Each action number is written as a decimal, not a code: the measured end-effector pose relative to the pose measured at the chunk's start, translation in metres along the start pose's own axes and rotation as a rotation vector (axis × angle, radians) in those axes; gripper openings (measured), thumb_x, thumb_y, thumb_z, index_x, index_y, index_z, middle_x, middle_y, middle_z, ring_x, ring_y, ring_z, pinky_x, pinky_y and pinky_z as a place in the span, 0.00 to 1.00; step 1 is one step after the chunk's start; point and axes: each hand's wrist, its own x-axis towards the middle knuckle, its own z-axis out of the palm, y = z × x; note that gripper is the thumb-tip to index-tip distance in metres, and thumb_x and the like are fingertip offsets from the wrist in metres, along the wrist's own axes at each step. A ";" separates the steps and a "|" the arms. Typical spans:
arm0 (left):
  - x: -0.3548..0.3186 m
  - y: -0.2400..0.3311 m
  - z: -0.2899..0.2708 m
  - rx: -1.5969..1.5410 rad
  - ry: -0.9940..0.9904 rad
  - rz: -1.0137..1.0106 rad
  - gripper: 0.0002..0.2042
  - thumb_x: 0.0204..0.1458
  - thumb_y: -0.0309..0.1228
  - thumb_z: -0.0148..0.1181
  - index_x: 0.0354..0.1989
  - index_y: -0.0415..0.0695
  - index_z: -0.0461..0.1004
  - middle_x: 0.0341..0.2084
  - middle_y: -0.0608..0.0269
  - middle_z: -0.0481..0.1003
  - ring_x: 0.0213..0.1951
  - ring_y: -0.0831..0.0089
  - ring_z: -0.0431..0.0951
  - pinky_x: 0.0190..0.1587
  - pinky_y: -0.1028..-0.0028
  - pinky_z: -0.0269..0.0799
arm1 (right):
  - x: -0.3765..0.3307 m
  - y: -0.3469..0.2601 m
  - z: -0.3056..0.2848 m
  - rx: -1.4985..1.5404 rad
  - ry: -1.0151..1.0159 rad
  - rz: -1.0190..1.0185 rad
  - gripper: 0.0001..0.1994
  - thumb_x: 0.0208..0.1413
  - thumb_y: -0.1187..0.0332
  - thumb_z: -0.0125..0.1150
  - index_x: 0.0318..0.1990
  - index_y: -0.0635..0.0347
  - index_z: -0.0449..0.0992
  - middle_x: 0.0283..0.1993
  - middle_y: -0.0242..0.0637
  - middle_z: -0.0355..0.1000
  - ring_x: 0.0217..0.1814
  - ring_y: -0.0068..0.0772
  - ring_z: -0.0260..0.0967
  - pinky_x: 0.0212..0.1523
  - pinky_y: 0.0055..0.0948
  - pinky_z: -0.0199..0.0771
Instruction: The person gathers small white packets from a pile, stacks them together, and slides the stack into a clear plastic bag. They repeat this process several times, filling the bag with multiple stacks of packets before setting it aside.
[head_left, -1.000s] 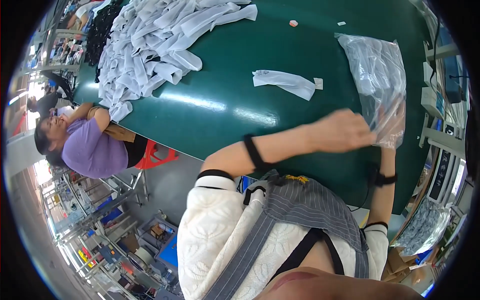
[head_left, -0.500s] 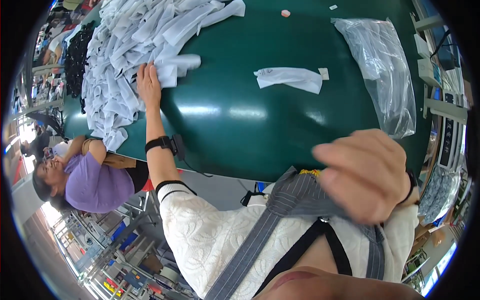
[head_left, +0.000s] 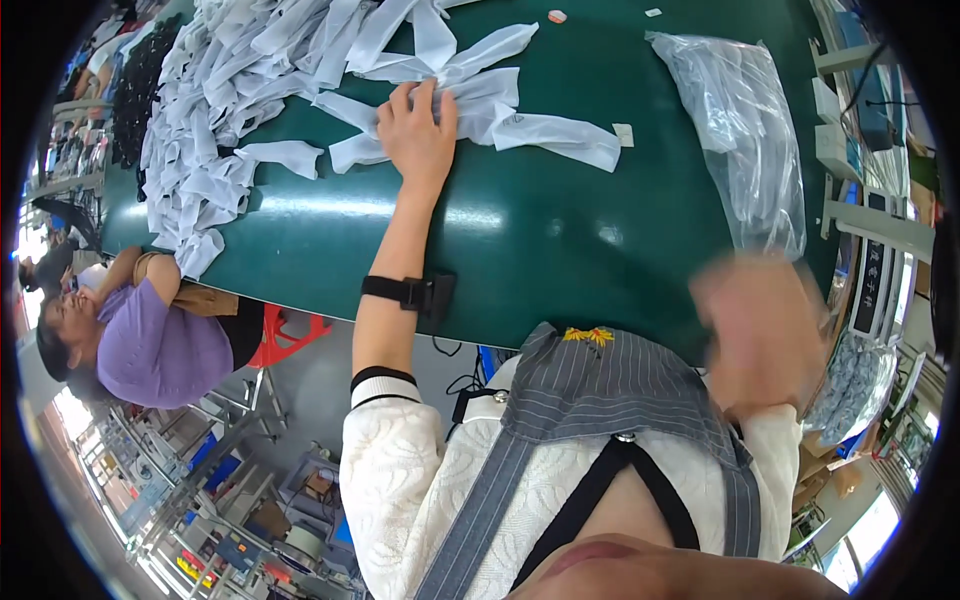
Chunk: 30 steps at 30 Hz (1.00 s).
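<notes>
Left hand (head_left: 418, 138) and white strips (head_left: 487, 97) have moved right to upper centre of the worktop (head_left: 580, 265), fingers spread atop them; blurred right hand (head_left: 762, 325), lower right: grip unclear. Lettered black sign (head_left: 864, 305), right.

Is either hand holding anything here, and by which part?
Left hand lies over white strips; a grip can't be told. Right hand is blurred; no held thing shows.

wearer's 2 hands (head_left: 417, 138), 1 clr bag (head_left: 748, 135), 1 grn tbl (head_left: 580, 270)
</notes>
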 end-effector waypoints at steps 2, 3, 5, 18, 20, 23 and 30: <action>0.008 0.027 0.005 -0.056 0.010 -0.009 0.13 0.55 0.37 0.59 0.46 0.46 0.77 0.48 0.56 0.73 0.48 0.53 0.72 0.48 0.58 0.67 | 0.045 0.047 0.061 0.265 0.380 0.125 0.16 0.56 0.66 0.61 0.51 0.59 0.70 0.40 0.41 0.71 0.38 0.45 0.70 0.39 0.37 0.72; 0.007 0.028 0.007 -0.092 0.031 0.001 0.14 0.53 0.36 0.60 0.47 0.46 0.76 0.49 0.55 0.72 0.49 0.53 0.71 0.49 0.57 0.66 | 0.061 0.078 0.091 0.120 0.358 0.213 0.20 0.54 0.64 0.64 0.52 0.59 0.69 0.40 0.42 0.70 0.38 0.47 0.70 0.39 0.37 0.72; 0.011 0.028 0.011 -0.153 0.083 0.019 0.18 0.50 0.35 0.62 0.50 0.48 0.75 0.52 0.53 0.69 0.53 0.53 0.69 0.50 0.54 0.64 | 0.076 0.136 0.154 -0.088 0.409 0.256 0.18 0.55 0.62 0.63 0.50 0.60 0.69 0.40 0.42 0.69 0.38 0.47 0.71 0.38 0.38 0.71; -0.052 0.117 -0.060 -0.474 -0.210 0.444 0.22 0.46 0.29 0.65 0.52 0.41 0.71 0.47 0.57 0.74 0.51 0.62 0.72 0.56 0.56 0.60 | 0.043 0.104 0.088 0.679 -0.096 0.125 0.07 0.59 0.68 0.57 0.35 0.62 0.68 0.36 0.40 0.68 0.35 0.37 0.72 0.34 0.33 0.69; -0.064 0.102 -0.072 -0.517 -0.333 0.317 0.20 0.46 0.25 0.64 0.50 0.41 0.72 0.42 0.58 0.75 0.47 0.62 0.73 0.52 0.59 0.63 | 0.066 0.108 0.103 0.889 -0.046 0.220 0.08 0.59 0.68 0.57 0.34 0.62 0.67 0.34 0.39 0.68 0.33 0.34 0.70 0.34 0.30 0.68; -0.088 0.080 -0.078 -0.400 -0.383 0.311 0.18 0.46 0.24 0.64 0.47 0.41 0.72 0.40 0.57 0.75 0.44 0.60 0.73 0.46 0.60 0.64 | 0.116 0.106 0.142 0.426 0.330 0.003 0.10 0.57 0.67 0.59 0.36 0.64 0.67 0.30 0.42 0.69 0.30 0.37 0.72 0.35 0.30 0.71; -0.101 0.070 -0.081 -0.329 -0.343 0.381 0.15 0.45 0.23 0.63 0.43 0.42 0.73 0.45 0.56 0.73 0.49 0.59 0.72 0.54 0.58 0.62 | 0.159 0.116 0.185 -0.143 0.235 -0.100 0.08 0.49 0.72 0.58 0.37 0.61 0.70 0.27 0.48 0.74 0.31 0.47 0.76 0.30 0.43 0.74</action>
